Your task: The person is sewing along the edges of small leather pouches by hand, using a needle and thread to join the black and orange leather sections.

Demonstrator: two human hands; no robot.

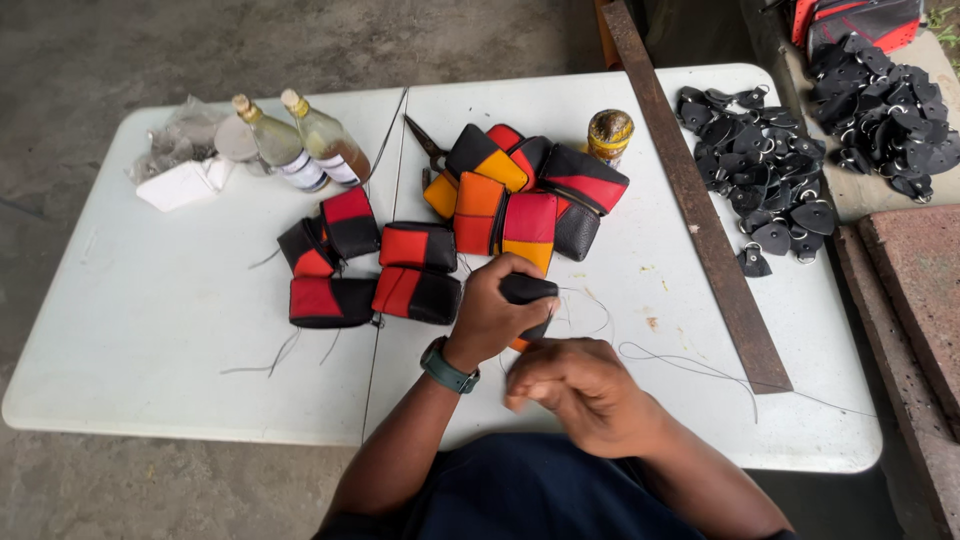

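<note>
White plastic folding table (150, 300) on a grey concrete floor (90, 50); I look straight down on it. My left hand (490, 315) has its fingers clamped around a small black pouch (527, 290) near the table's front edge. My right hand (585, 385), just beside it, has its fingertips pinched together, on what I cannot tell. Thin thread (700, 370) trails off to the right. Red, orange and black pouches (500, 190) are heaped at mid-table, two glass bottles (305, 150) behind. A rusty metal bar (700, 210) lies diagonally beside black leather tabs (770, 170).

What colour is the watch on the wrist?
Teal-green watch on the left hand; head view.
</note>
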